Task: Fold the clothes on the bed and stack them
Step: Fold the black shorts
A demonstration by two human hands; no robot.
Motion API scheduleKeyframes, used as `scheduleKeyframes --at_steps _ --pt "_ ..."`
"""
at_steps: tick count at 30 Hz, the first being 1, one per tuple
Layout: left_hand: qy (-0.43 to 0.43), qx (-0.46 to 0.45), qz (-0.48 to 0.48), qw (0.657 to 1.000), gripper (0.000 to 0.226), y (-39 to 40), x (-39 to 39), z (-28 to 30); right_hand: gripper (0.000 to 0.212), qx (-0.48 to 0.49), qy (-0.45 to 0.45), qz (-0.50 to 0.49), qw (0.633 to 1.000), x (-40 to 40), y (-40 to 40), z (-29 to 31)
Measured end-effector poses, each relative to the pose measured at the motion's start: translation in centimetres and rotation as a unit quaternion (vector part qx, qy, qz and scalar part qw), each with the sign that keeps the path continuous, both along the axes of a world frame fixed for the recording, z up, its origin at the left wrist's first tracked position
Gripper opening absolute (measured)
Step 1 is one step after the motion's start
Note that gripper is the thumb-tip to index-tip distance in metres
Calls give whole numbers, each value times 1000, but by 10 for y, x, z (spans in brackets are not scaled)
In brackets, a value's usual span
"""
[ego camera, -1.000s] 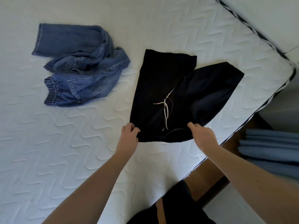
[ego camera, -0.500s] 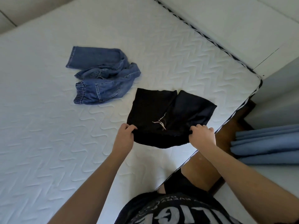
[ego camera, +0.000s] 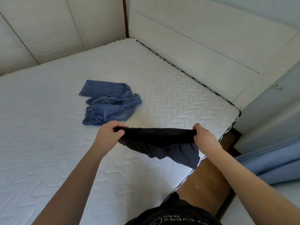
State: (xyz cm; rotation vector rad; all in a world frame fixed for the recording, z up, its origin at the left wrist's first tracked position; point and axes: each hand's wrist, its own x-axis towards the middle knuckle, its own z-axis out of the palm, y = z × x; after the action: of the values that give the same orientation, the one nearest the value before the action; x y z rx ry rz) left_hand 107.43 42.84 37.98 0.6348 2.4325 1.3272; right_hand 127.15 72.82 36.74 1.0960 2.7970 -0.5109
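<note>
— What lay nearest the camera?

— The person's own dark printed shirt at the bottom edge, and one bare leg standing against the side of the bed. Past that, both forearms reached out over the white quilted mattress.

— And the hands?

— The left hand and the right hand each had their fingers curled tight around one end of the waistband of a pair of black fabric shorts. The band was stretched level between them, held up off the mattress, and the rest of the cloth hung down below it, its lower corner dangling over the bed's near right edge.

— What else was on the bed?

— A crumpled pair of blue denim trousers with an elastic waistband, lying farther in, just beyond the left hand and apart from the shorts. One leg stretched away to the left and the rest was bunched.

— Describe the surface.

— A pale mattress stitched in a zigzag pattern, with a dark-and-white braided trim running along its right edge.

— And the room?

— A cream padded headboard closed off the far side, meeting a white panelled wall at a narrow brown wooden strip in the corner. To the right were a pale blue-grey cabinet side, dark wood floor and folds of blue curtain fabric.
</note>
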Motion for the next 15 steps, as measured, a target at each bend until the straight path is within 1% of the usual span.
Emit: scheduleKeyframes --at_steps 2,4,6,8,9,10,13,15 --pt "27 -7 -13 1000 42 -6 -4 20 30 -20 45 7 999 -4 3 24" --pt "79 -37 -3 996 37 -9 -7 38 32 -49 90 14 995 -7 4 45" --pt "120 -41 31 991 32 -10 -4 55 25 -76 137 24 987 -10 6 62" --pt "143 -30 66 987 29 -13 1 71 14 -109 184 34 976 -15 5 77" --pt "149 -28 81 985 29 -15 5 78 8 -121 200 38 971 -18 4 83" --pt "150 -29 98 983 29 -19 8 85 6 -125 213 42 968 -21 3 88" --pt "132 -39 145 980 28 -28 19 102 14 -104 229 57 966 -29 0 98" --pt "105 -27 164 980 26 -32 29 110 18 -86 232 81 966 -34 -3 99"
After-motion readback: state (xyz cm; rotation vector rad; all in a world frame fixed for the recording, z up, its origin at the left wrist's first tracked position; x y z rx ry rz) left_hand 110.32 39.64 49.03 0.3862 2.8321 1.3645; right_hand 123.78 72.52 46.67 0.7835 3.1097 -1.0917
